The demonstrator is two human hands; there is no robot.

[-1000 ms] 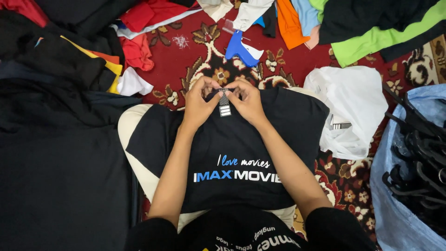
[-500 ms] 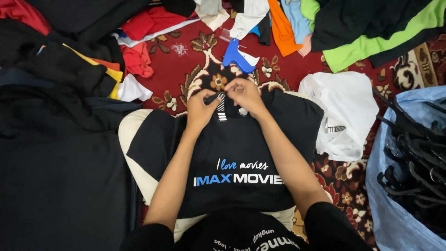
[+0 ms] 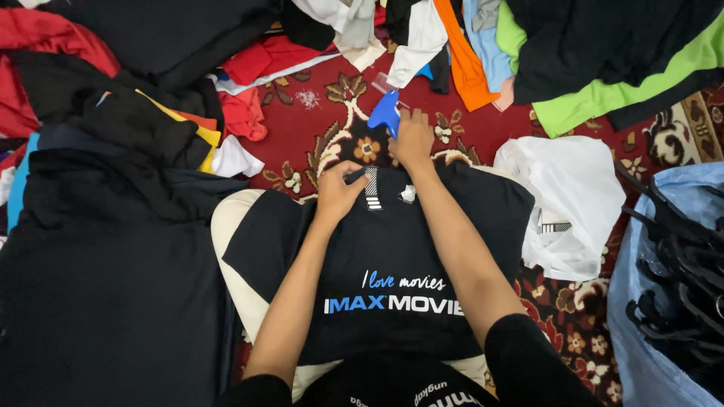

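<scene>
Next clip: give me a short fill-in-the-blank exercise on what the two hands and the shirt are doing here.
1. The left hand pinches the black T-shirt at its ____.
2. The right hand reaches onto the red patterned carpet and touches a small ____ tool.
3. The T-shirt lies spread over a ____ cushion.

Missing words: collar; blue; cream

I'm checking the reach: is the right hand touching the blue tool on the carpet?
Touching. The head view shows the right hand with its fingertips on the blue tool, no carpet visible between them.
</scene>
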